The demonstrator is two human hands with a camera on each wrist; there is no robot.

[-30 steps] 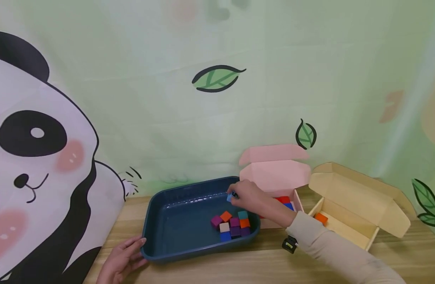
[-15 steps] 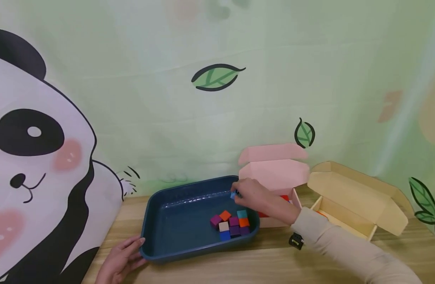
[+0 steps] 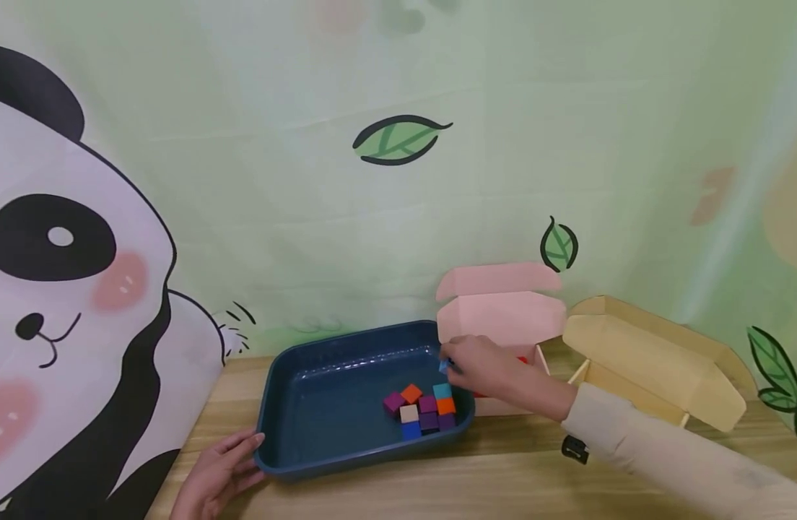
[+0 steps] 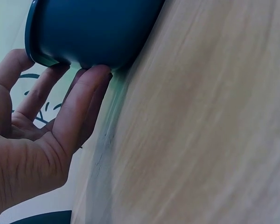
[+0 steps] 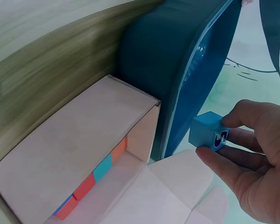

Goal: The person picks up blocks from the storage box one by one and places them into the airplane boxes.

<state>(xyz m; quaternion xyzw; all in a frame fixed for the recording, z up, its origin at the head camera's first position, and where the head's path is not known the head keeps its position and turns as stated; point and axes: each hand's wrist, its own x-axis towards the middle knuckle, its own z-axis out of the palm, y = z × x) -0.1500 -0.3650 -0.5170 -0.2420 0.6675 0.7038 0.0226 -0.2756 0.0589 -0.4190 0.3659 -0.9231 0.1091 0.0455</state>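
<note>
My right hand pinches a light blue cube with a dark mark on one face between thumb and fingertips. It hangs above the tray's right rim, beside the pink box. Several coloured cubes, among them orange, purple, white, blue and teal, lie bunched at the right end of the deep blue tray. At the tray's near left corner, my left hand touches the outer wall and rim with extended fingers. Red, teal and orange cubes sit in a row inside the pink box; my forearm partly covers it in the head view.
To the right stands a tan box with its lid raised, its front hidden by the sleeve. A small black device shows below the right wrist. Behind the wooden table hangs a green cloth with a panda and leaves.
The right hand has moved right with the blue cube, from over the tray toward the pink box. The sleeve now hides the orange cube in the tan box. The left hand stays at the tray.
</note>
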